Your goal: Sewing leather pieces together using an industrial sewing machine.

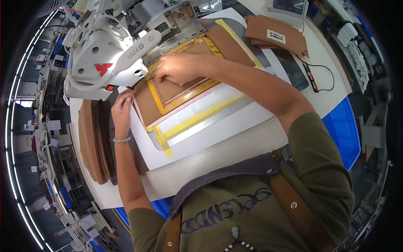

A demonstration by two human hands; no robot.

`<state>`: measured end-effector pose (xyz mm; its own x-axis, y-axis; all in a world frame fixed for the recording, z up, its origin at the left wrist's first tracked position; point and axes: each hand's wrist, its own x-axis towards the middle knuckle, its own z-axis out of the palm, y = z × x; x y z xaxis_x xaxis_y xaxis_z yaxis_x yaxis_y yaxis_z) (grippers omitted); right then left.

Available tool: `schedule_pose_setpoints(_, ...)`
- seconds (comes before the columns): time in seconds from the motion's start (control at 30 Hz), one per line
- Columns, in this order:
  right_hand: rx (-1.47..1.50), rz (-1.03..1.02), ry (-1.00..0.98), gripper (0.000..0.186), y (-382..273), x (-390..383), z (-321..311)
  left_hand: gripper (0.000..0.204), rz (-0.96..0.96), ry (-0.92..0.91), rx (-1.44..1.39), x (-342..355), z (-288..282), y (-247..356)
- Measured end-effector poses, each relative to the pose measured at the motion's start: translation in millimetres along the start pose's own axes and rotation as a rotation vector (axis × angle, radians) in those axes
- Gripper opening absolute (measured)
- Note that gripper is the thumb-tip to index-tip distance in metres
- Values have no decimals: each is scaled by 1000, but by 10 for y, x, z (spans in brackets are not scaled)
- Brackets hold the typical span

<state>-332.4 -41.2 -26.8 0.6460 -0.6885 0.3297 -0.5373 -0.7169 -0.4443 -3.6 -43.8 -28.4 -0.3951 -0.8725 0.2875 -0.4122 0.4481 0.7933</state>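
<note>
A brown panel [145, 105] lies on a flat, yellow-taped plate [197, 129] under the head of a white sewing machine [94, 54]. On top of the panel sits a yellow rectangular frame [163, 110] with a brown inner border. My right hand [178, 69] reaches across the frame, its fingers curled together close to the needle area; what they pinch is hidden. At the panel's left edge, just below the machine head, my left hand [121, 107] has its fingertips pressed together. Anything between them is too small to make out.
Several brown panels [93, 143] stand stacked left of the plate. More brown pieces [273, 31], the top one with a white label, lie at the upper right. Near them are a red-and-black tool [311, 79] with a cord and a screen [289, 6]. A blue bin [342, 130] is beyond the table's right edge.
</note>
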Motion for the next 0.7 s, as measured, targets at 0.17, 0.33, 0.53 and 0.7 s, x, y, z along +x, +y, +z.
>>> schedule_pose_setpoints(0.17, 3, -57, -37, 18, -102, -21, -23, 26, -19, -59, 12, -144, -50, 227)
schedule_pose_setpoints(0.33, -39, -6, -45, 21, -190, -174, -256, 26, 76, -111, 118, -118, 128, 443)
schedule_pose_setpoints(0.53, -199, 370, -88, 31, -278, -827, -1052, 30, 242, -299, 349, -192, 407, 861)
schedule_pose_setpoints(0.7, -550, 274, -114, 37, -113, -1270, -607, 41, 342, -339, 552, -136, 738, 859)
